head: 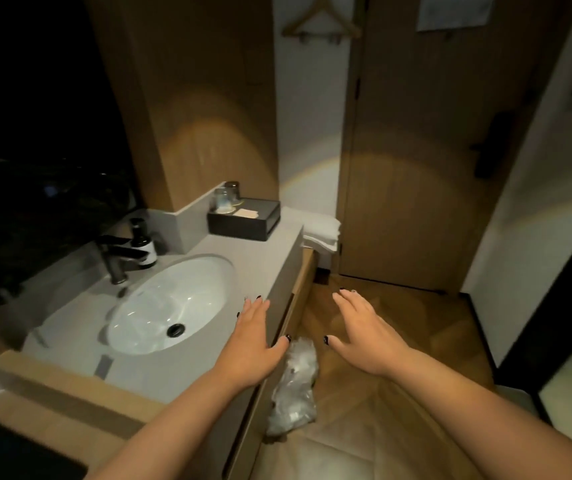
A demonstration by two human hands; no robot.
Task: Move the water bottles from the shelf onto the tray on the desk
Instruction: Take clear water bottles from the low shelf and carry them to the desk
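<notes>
Both hands [255,336] [364,332] spread, fingers holding nothing.

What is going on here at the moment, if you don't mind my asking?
A person stands at a bathroom counter, both hands held out open and holding nothing. The left hand is over the counter's edge by the sink; the right hand is out over the wooden floor. A crumpled plastic bag lies below, beside the cabinet. No water bottles, shelf or desk tray are in view, so nothing has been picked up yet.
</notes>
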